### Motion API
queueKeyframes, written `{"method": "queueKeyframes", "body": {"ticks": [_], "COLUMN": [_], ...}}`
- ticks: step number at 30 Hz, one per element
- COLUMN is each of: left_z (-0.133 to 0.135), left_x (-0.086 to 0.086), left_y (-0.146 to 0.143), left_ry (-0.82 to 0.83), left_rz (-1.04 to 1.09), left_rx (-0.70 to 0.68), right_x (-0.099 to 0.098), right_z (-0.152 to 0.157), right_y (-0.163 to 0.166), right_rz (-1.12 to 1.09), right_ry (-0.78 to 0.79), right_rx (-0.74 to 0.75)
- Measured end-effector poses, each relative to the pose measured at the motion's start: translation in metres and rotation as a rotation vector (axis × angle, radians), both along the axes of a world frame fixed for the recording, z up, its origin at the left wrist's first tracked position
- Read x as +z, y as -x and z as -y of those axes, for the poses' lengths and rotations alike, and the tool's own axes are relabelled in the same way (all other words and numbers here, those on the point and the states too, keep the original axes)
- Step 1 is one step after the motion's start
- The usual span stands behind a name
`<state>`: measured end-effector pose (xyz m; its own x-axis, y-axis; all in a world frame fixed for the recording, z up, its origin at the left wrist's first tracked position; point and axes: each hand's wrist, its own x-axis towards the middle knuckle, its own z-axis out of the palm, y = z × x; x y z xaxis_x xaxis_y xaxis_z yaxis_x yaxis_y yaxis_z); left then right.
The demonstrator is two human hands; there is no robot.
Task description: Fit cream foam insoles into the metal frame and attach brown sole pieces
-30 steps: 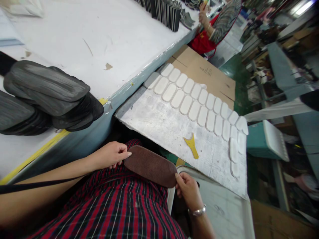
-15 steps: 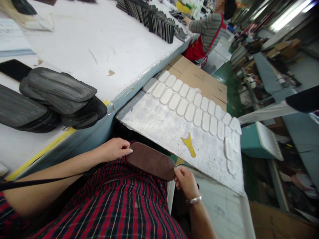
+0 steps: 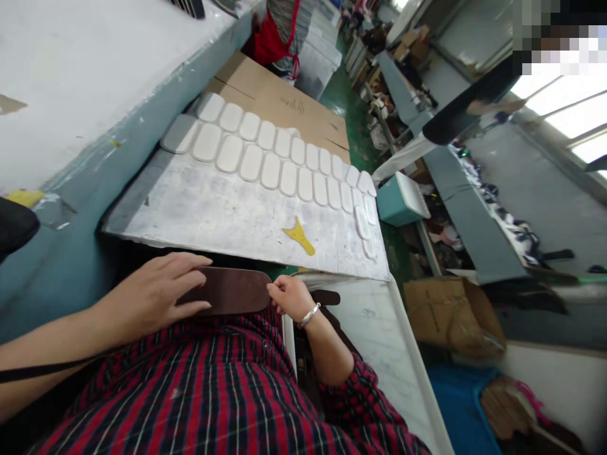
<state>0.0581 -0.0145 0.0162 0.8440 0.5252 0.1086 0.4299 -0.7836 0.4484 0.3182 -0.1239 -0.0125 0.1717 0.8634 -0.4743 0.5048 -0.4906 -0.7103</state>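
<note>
A flat brown leather piece (image 3: 234, 291) lies across my lap, over my red plaid shirt. My left hand (image 3: 156, 291) rests on its left end with fingers stretched out over the top and the thumb under its edge. My right hand (image 3: 289, 296), with a silver bracelet at the wrist, pinches its right end between closed fingers. Just beyond the piece lies a white board (image 3: 227, 215) with a yellow Y-shaped tool (image 3: 298, 235) on it.
Several white oval pads (image 3: 279, 164) lie in rows along the board's far edge. A grey-blue table edge (image 3: 95, 170) runs at left. Cardboard sheets (image 3: 279, 101), a teal bin (image 3: 401, 202) and a cardboard box (image 3: 450, 309) stand around; another person in red (image 3: 272, 31) works farther off.
My view has swung to the right, so the stack of dark pieces on the table has left the frame. My left hand has spread flatter over the brown piece; the right still pinches its end.
</note>
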Motion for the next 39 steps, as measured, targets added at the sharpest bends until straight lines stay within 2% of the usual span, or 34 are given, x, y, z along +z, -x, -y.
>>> {"method": "queueKeyframes", "body": {"ticks": [3, 5, 8, 16, 20, 25, 29, 34, 39], "left_z": [0.010, 0.013, 0.014, 0.018, 0.018, 0.018, 0.019, 0.012, 0.005], "left_x": [-0.011, -0.020, -0.025, -0.021, -0.022, -0.023, -0.023, -0.021, -0.020], "left_y": [-0.037, -0.054, -0.064, -0.057, -0.051, -0.047, -0.048, -0.041, -0.022], "left_ry": [-0.010, 0.005, 0.047, 0.019, 0.051, 0.057, 0.086, 0.095, 0.106], "left_rz": [-0.013, -0.054, -0.135, -0.171, -0.133, -0.098, -0.074, -0.103, -0.144], "left_rx": [-0.214, -0.236, -0.214, -0.197, -0.134, -0.125, -0.099, -0.111, -0.096], "right_x": [0.000, 0.001, 0.001, -0.004, 0.005, 0.023, 0.022, 0.015, 0.026], "right_z": [0.000, 0.001, 0.003, 0.011, 0.011, 0.010, 0.010, 0.013, 0.001], "right_y": [-0.003, -0.005, -0.007, -0.006, 0.000, 0.010, 0.009, 0.008, 0.025], "right_rz": [0.026, 0.034, 0.020, -0.197, -0.265, -0.476, -0.564, -0.553, -0.559], "right_ry": [-0.034, -0.058, -0.064, 0.016, 0.046, 0.011, 0.017, 0.122, 0.129], "right_rx": [0.049, 0.076, 0.089, 0.010, -0.061, -0.131, -0.149, -0.046, -0.013]}}
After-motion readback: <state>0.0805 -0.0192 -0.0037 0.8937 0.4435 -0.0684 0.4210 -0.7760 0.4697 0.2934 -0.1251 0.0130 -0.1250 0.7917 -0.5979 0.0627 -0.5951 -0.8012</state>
